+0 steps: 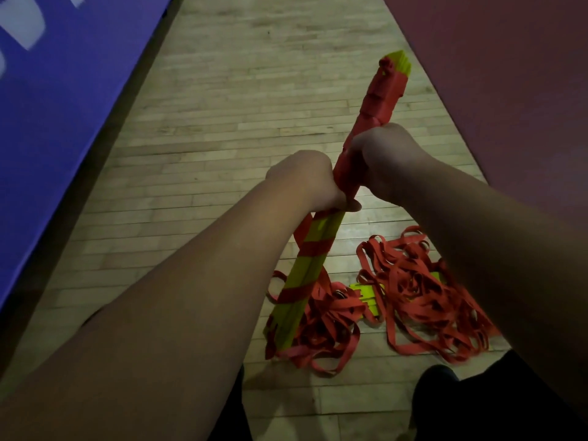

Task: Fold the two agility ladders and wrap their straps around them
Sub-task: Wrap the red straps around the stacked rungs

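A folded agility ladder [313, 256], a stack of yellow-green rungs wound with red strap, slants from lower left to upper right in front of me. Its upper half is tightly covered in strap; the lower half shows spaced red turns. My left hand [308, 179] grips the bundle at its middle. My right hand [385, 154] is closed on it just above. Loose red strap [321, 329] trails from the bundle's lower end onto the floor. A second ladder [423, 297] lies as a tangled heap of red strap with yellow-green rungs showing through it.
The wooden floor [238, 122] runs between a blue mat [57, 122] on the left and a dark red mat [509, 90] on the right. My dark-clothed legs [445, 402] show at the bottom edge.
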A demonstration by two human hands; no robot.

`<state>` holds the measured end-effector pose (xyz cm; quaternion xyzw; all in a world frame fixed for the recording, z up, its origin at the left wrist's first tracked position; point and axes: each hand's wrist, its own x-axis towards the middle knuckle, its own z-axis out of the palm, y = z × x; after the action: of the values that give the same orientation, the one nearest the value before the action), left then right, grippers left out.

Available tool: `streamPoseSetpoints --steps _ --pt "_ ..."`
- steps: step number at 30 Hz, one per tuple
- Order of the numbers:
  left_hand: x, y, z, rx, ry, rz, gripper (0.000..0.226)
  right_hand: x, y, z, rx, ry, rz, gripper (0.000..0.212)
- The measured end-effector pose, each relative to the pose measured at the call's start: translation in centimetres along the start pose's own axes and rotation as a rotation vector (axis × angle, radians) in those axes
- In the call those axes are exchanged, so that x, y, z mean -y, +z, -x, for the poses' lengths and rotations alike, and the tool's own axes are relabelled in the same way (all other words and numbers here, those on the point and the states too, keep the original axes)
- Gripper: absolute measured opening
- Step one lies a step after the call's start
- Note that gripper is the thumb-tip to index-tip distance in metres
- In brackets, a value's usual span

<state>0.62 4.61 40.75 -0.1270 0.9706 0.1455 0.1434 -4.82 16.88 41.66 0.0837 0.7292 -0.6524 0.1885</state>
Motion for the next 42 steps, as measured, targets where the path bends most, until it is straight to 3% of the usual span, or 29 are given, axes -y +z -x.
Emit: streamPoseSetpoints --steps 5,9,12,18,22,26,29,33,38,42 --pt "-0.5 0.2 0.1 -0.062 -0.044 0.018 0.067 -0.2 0.2 -1.1 -0.055 -0.049 0.1 0.031" --pt "-0.3 0.0 -0.2 -0.048 -0.017 0.126 0.054 -0.7 -0.6 -1.1 -0.039 -0.143 0.155 0.049" --pt "0.7 -1.1 0.0 0.051 0.073 0.291 0.04 -0.7 -1.6 -0.8 0.019 -0.181 0.109 0.067" --pt "1.1 -2.0 0.5 0.105 0.19 0.479 0.034 -0.2 -2.0 0.2 0.203 -0.091 -0.261 0.033" --pt "1.7 -1.6 0.1 0.208 0.189 0.545 0.039 -0.1 -1.9 0.6 0.332 -0.025 -0.459 0.024" --pt "1.7 -1.4 -0.1 0.263 0.211 0.586 0.037 -0.1 -2.2 0.5 0.294 0.036 -0.491 0.02" --pt "1.5 -1.3 -0.2 0.263 0.179 0.624 0.053 0.1 -2.2 0.1 0.252 0.063 -0.499 0.023" --pt "1.1 -1.5 -0.1 0.229 0.178 0.512 0.048 -0.2 -1.8 -0.1 0.148 0.01 -0.384 0.04" --pt "0.2 -1.0 0.1 0.146 0.206 0.168 0.033 -1.3 -1.0 -0.2 0.01 -0.071 -0.045 0.041" --pt "-0.9 0.3 0.5 0.076 0.128 -0.005 0.053 -2.0 -0.2 -0.4 -0.094 -0.012 0.082 0.054"
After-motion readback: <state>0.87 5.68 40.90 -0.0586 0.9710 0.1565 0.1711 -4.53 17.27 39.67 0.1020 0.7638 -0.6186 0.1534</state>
